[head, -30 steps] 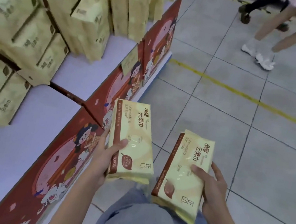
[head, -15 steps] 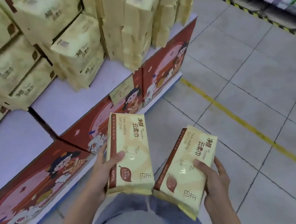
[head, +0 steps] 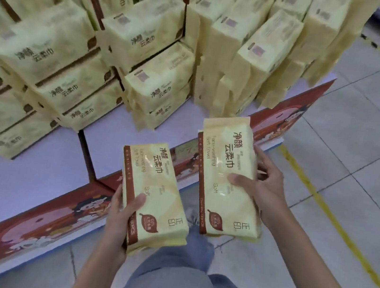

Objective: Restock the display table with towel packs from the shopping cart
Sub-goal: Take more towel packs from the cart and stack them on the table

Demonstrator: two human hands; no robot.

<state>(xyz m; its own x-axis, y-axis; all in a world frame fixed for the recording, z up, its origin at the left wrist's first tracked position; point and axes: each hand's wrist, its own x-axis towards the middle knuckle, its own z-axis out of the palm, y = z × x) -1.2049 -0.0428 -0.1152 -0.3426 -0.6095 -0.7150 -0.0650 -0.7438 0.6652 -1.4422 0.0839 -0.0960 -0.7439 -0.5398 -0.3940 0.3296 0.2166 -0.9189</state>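
The left hand grips the left pack at its near left edge, thumb curled over the printed face and fingers hidden beneath. The right hand grips the right pack along its right edge, thumb across the face and fingers wrapped behind. Each towel pack lies flat and face up with its long side pointing ahead, likely so it can be slid onto the display without turning, and carrying one per hand moves two at once. The packs are apart, the right one higher and further forward, over the display's edge. Just ahead of the hands is a bare strip of pale lilac tabletop, the likely landing spot, split by a dark seam ahead of the left hand. Beyond it rise the stacks of the same cream packs, lying flat ahead and to the left, standing on end ahead of the right hand. A red border with cartoon figures runs along the edge under the hands, and jeans show below them. To the right of the right hand lies a grey tiled floor crossed by a yellow line. The shopping cart is not in view.
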